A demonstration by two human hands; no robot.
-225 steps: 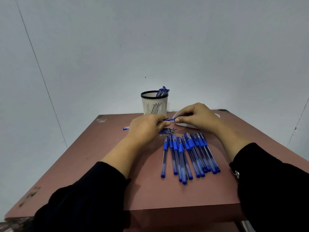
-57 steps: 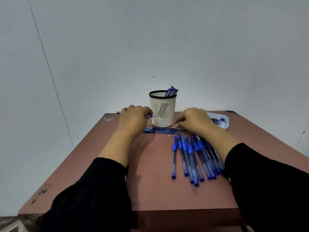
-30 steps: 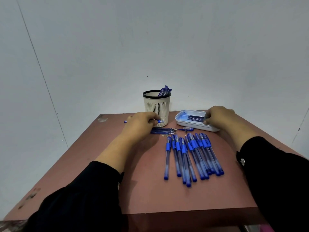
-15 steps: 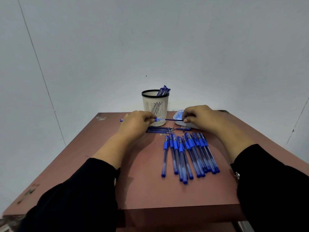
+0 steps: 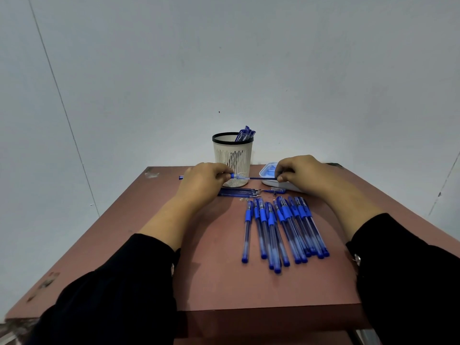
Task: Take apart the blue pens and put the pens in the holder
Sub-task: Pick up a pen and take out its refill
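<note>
1. Head view looks down on a reddish-brown bench [image 5: 214, 282] set against a pale grey wall [image 5: 224, 58], with two black sleeves [image 5: 112, 290] reaching in from the near edge.
2. At the far edge of the bench stands a white slotted holder [image 5: 232, 158] with a black rim, upright, and a few blue pen pieces [image 5: 246, 133] stick out of its top on the right side.
3. Just right of the holder sits a shallow white tray [image 5: 267, 173], partly hidden behind the right hand.
4. A row of blue pens [image 5: 281, 230] lies in the middle of the bench, side by side and partly overlapping, their grips pointing toward the far edge.
5. Between that row and the holder lies a small bundle of thin refills [image 5: 239, 192], laid crosswise, with a small loose blue piece [image 5: 273, 191] at its right end.
6. The left hand [image 5: 201, 185] is curled round the barrel of one pen [image 5: 236, 176], held level in front of the holder; the barrel's far end pokes out on the hand's left side.
7. The right hand [image 5: 303, 174] pinches the end of a dark refill [image 5: 262, 178] that runs out of that barrel, thumb and fingers closed on it.
</note>
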